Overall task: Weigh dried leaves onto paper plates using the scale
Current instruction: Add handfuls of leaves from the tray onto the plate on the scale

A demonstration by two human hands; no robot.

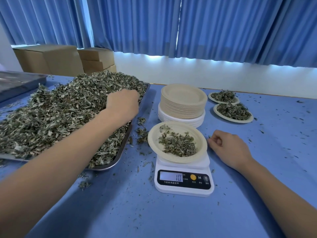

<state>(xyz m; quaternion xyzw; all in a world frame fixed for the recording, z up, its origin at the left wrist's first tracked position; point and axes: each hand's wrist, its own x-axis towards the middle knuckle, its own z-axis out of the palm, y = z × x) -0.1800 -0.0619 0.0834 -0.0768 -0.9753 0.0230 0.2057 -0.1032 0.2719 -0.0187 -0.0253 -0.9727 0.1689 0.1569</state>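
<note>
Fingers (216,140) of your right hand (229,146) are loosely curled, with the tips resting on the bench (171,217) just beside the paper plate (151,139) that sits on the scale (184,189). They grip nothing that can be made out, though a small leaf fragment lies at the tips. Your left hand (122,104) reaches into the heap of dried leaves (60,107) on the metal tray (109,166), to the left of the scale. Its fingers turn down into the heap behind the knuckles and are blurred, so you cannot tell how far they are closed or whether they have any leaf. The plate carries a modest portion (178,145), and the display (171,176) reads 10; the unit is too small to read. Judge the step in hand as topping up the current portion with more leaf from the tray. The target weight is not shown, so take the two filled plates (236,121) at the far right of the bench as a guide; each looks fuller than the plate on the scale. For the next move, lift a small amount, carry it across from tray to scale, and release it over the middle of the plate without pressing on the plate. Add small pinches and let the reading settle. Hold your right hand off the plate rim while reading. A stack of unused plates (182,107) stands just behind the scale.
</note>
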